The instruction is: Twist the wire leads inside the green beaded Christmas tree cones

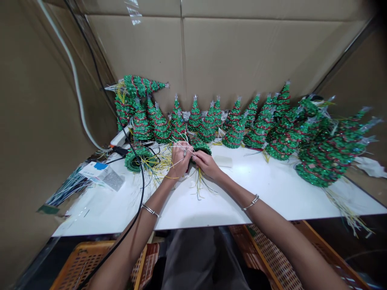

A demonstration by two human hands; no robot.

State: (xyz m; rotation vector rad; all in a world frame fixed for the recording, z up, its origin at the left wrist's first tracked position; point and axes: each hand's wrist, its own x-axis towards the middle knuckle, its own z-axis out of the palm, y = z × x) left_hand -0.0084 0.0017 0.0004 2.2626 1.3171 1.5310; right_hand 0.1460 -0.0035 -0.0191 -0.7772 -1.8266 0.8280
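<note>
My left hand (180,158) pinches a bunch of thin white wires (182,141) at the middle of the white table (223,201). Close against it on the right, my right hand (205,162) has its fingers pressed together on the same wires. Just behind my hands lies a green tinsel tree (202,147), its dark hollow base facing me. Yellow and green wires (198,183) trail from it onto the table. Left of my hands, another tree base (135,160) faces up beside a tangle of yellow wires (163,161).
Several small tinsel trees (236,131) line the back of the table, and more are heaped at right (326,155). A clear box (104,175) and wire bundles (68,186) lie left. A black cable (142,185) crosses my left forearm. Orange crates (90,262) stand below the table edge.
</note>
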